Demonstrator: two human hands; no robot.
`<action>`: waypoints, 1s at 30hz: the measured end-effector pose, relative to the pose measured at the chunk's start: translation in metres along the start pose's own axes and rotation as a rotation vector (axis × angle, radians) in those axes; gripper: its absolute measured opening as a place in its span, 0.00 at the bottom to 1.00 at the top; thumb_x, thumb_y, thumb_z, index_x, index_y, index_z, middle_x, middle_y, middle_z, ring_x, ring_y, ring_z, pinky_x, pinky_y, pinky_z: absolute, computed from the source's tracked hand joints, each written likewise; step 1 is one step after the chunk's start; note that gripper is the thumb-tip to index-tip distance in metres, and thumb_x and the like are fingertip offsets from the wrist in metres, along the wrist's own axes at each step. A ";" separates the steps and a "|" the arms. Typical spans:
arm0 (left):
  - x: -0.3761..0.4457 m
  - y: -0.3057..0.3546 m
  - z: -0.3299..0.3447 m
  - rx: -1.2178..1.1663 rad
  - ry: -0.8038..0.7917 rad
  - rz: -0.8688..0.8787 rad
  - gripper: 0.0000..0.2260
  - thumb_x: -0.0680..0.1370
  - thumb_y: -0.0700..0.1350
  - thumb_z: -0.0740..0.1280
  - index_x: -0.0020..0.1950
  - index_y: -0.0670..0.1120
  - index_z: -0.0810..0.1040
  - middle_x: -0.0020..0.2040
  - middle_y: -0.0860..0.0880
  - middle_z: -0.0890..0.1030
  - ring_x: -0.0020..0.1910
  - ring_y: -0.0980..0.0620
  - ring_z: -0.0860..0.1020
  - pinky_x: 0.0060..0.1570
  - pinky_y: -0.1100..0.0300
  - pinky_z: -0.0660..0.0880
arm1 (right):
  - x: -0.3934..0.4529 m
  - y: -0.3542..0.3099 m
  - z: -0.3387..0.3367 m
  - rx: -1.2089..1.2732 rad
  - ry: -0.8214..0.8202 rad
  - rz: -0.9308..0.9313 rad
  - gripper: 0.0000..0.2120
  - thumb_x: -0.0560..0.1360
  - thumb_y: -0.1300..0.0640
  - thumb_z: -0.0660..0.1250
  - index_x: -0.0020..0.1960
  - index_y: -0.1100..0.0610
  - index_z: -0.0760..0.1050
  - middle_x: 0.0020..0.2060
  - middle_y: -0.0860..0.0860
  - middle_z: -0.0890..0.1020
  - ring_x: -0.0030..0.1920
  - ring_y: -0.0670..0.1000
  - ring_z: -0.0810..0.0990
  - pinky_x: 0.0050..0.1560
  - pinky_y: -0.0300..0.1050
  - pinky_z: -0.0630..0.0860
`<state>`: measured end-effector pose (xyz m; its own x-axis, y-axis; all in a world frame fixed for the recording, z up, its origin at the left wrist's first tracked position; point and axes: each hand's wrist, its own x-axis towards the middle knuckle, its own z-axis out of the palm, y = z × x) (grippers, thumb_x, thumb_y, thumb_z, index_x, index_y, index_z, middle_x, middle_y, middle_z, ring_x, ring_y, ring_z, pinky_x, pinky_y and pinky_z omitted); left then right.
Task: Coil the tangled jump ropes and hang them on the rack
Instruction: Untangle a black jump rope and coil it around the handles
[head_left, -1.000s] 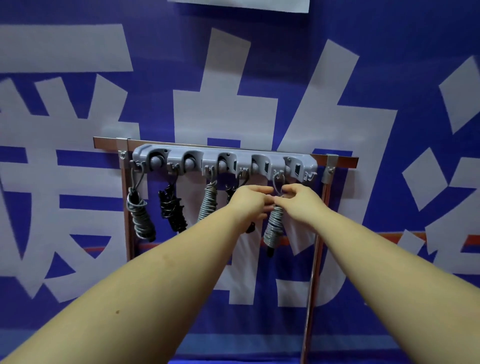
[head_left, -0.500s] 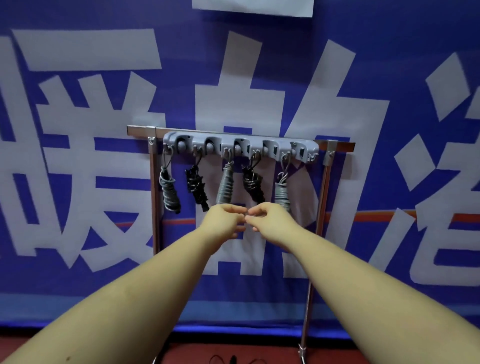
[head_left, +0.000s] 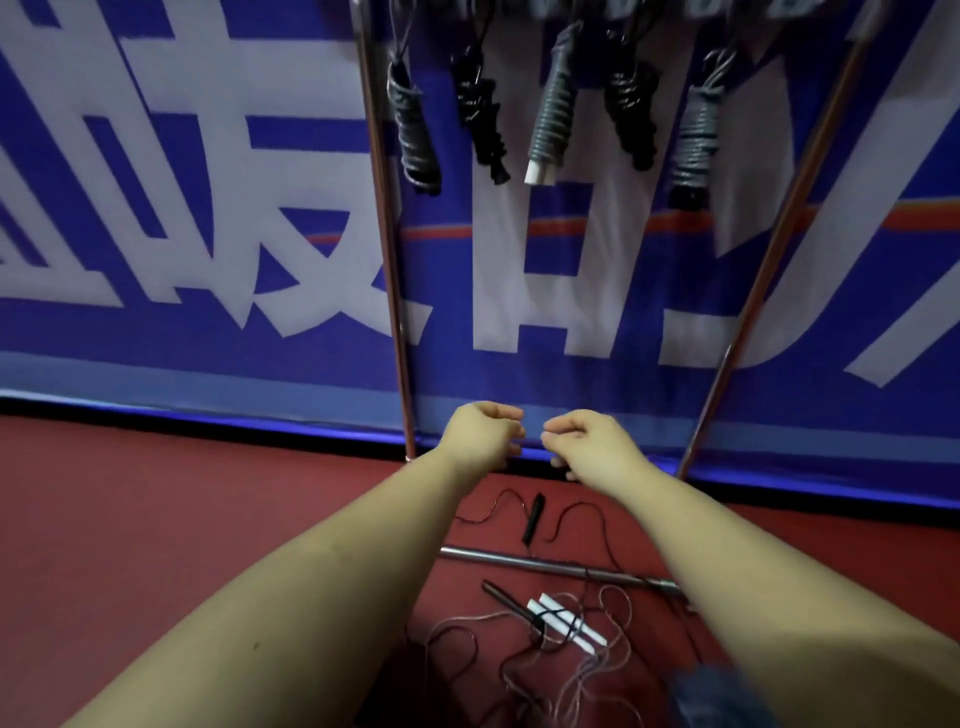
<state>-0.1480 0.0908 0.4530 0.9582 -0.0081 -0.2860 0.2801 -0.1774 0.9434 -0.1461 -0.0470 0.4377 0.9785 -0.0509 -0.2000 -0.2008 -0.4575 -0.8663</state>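
Note:
Several coiled jump ropes hang from the rack at the top of the view: a grey one at the left, a black one, a grey one with white handles, another black one and a grey one at the right. My left hand and my right hand hang side by side well below them, fingers loosely curled, holding nothing. On the red floor lie tangled ropes with white handles and a black handle.
The rack's two metal legs stand against a blue and white banner. Its base bar lies across the red floor between the loose ropes.
My hands have let go of the rightmost grey coil and dropped from the rack to low in front of me. The view has tilted down to the floor and the tangled ropes.

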 end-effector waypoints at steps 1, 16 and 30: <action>0.004 -0.013 0.000 -0.004 0.000 -0.025 0.08 0.77 0.34 0.62 0.54 0.42 0.75 0.43 0.45 0.79 0.36 0.51 0.76 0.37 0.60 0.72 | 0.003 0.012 0.007 0.014 -0.009 0.031 0.08 0.75 0.60 0.66 0.54 0.58 0.76 0.41 0.54 0.80 0.37 0.50 0.78 0.35 0.39 0.72; 0.079 -0.209 0.017 -0.114 0.021 -0.460 0.07 0.78 0.36 0.61 0.43 0.47 0.73 0.40 0.48 0.77 0.36 0.51 0.76 0.38 0.60 0.70 | 0.056 0.170 0.082 0.125 -0.130 0.415 0.08 0.75 0.62 0.64 0.53 0.60 0.76 0.43 0.55 0.79 0.38 0.49 0.78 0.38 0.40 0.74; 0.144 -0.339 0.052 -0.079 -0.023 -0.786 0.05 0.74 0.34 0.66 0.48 0.43 0.77 0.36 0.47 0.78 0.23 0.57 0.76 0.28 0.64 0.71 | 0.114 0.306 0.138 0.063 -0.197 0.659 0.08 0.76 0.58 0.64 0.50 0.60 0.79 0.46 0.52 0.79 0.38 0.51 0.77 0.40 0.43 0.73</action>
<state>-0.1079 0.0982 0.0827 0.4763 0.0703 -0.8765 0.8788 -0.0694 0.4721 -0.1028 -0.0704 0.0871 0.6257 -0.1358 -0.7681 -0.7589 -0.3336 -0.5593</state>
